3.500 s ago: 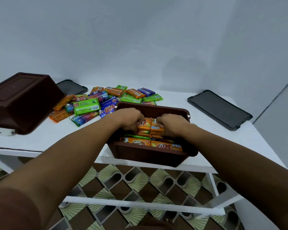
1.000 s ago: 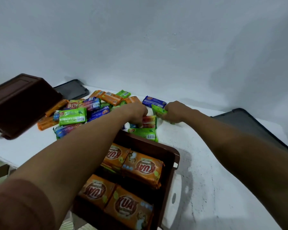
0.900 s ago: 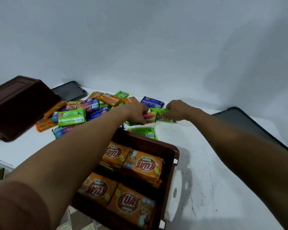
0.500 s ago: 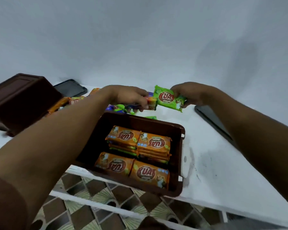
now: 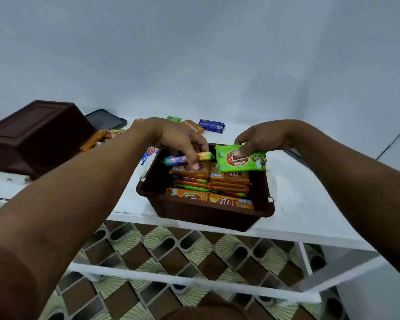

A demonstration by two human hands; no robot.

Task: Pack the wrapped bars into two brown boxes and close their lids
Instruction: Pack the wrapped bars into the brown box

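An open brown box (image 5: 203, 214) stands at the front edge of the white table, holding stacked orange wrapped bars (image 5: 229, 200). My left hand (image 5: 178, 139) grips a purple-and-yellow bar (image 5: 178, 159) edge-on over the box's back left stack. My right hand (image 5: 262, 137) pinches a green bar (image 5: 240, 160) flat above the back right stack. A second brown box (image 5: 36, 135) lies tipped over at the far left. Loose bars remain behind the hands: a blue one (image 5: 211, 125), a green one (image 5: 173, 118), orange ones (image 5: 97, 139).
A dark lid (image 5: 105, 118) lies behind the tipped box; another dark lid (image 5: 296, 155) is mostly hidden behind my right arm. The table (image 5: 293, 204) meets a pale wall. Its lower rail and a patterned floor (image 5: 171, 250) show below.
Both hands picked bars from the pile beyond the box, lifted them and brought them back and down over the open box. The view tilted back toward the table's front edge.
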